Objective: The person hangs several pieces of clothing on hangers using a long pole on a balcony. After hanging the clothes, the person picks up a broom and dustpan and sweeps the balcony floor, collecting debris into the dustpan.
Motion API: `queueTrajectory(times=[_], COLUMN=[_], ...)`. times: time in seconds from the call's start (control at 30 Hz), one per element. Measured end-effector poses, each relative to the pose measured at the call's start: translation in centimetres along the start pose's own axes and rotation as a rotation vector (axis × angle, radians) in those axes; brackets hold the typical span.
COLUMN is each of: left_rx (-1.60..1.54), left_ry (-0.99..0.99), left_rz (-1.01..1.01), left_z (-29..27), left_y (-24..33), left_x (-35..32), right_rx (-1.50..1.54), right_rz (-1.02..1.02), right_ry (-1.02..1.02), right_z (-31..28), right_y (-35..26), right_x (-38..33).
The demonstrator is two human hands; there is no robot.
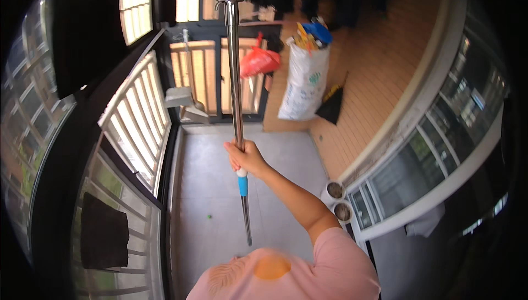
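My right hand (246, 157) is wrapped round a metal clothes pole (236, 80) with a forked hook at its top. The fork points up and away from me, near the far windows. Just below my fingers the pole has a white and light-blue grip, and its thin lower end comes down toward my chest. My right arm in a short pink sleeve reaches in from the lower right. My left hand is out of the picture.
A red plastic bag (259, 62) hangs at the far railing. Beside it a full white sack (305, 83) leans on the tiled wall, next to a black triangular thing (331, 105). A dustpan (187, 105) stands in the far left corner. Two pots (342, 211) sit by the right window.
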State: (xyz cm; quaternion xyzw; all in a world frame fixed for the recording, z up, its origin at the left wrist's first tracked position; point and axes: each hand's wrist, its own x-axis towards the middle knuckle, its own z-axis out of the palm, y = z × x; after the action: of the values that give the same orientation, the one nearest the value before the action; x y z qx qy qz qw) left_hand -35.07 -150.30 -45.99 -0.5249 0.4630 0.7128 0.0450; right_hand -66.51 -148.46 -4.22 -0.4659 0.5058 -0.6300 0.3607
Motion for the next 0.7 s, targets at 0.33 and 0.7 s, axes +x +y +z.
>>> queueTrajectory(times=[0.33, 0.7], left_rx=[0.081, 0.128], left_ry=[0.084, -0.064], left_rz=[-0.189, -0.068], left_z=[0.8, 22.0], left_y=[-6.5, 1.0], left_x=[-0.2, 1.4], right_rx=[0.035, -0.229], right_rz=[-0.081, -0.471], right_ry=[0.491, 1.084], right_z=[-17.7, -36.1], right_y=[-6.2, -15.5], right_x=[-22.5, -41.5])
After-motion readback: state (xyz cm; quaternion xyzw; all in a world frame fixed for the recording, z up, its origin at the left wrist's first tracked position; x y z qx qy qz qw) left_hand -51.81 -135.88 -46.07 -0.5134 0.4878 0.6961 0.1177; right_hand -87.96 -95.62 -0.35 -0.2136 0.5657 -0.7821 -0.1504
